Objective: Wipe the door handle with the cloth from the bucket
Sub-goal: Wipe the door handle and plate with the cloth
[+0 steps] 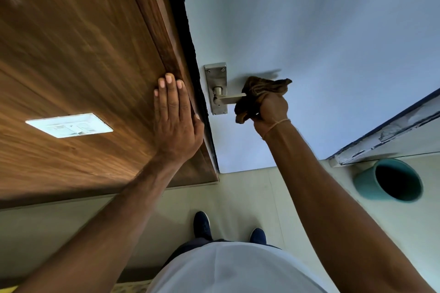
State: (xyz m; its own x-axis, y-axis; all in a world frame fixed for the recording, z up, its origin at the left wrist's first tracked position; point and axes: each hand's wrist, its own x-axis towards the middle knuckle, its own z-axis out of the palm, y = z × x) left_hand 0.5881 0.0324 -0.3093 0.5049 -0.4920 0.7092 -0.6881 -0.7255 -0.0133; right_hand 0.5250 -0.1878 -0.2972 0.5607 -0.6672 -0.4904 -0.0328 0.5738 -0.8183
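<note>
A silver lever door handle (229, 98) sits on a metal backplate (216, 78) fixed to a pale blue-white door (309, 31). My right hand (271, 107) is closed around a crumpled brown cloth (262, 89), which wraps the free end of the lever and hides that end. My left hand (175, 116) lies flat, fingers together, on the wooden door frame (171, 38) just left of the handle, holding nothing. A teal bucket (390, 181) stands on the floor at the right, its inside dark.
A wood-grain wall panel (71, 54) fills the left, with a white switch plate (69, 125) on it. Pale floor tiles (238, 192) lie below, where my dark blue shoes (202, 225) stand. A chipped white ledge (385, 135) runs above the bucket.
</note>
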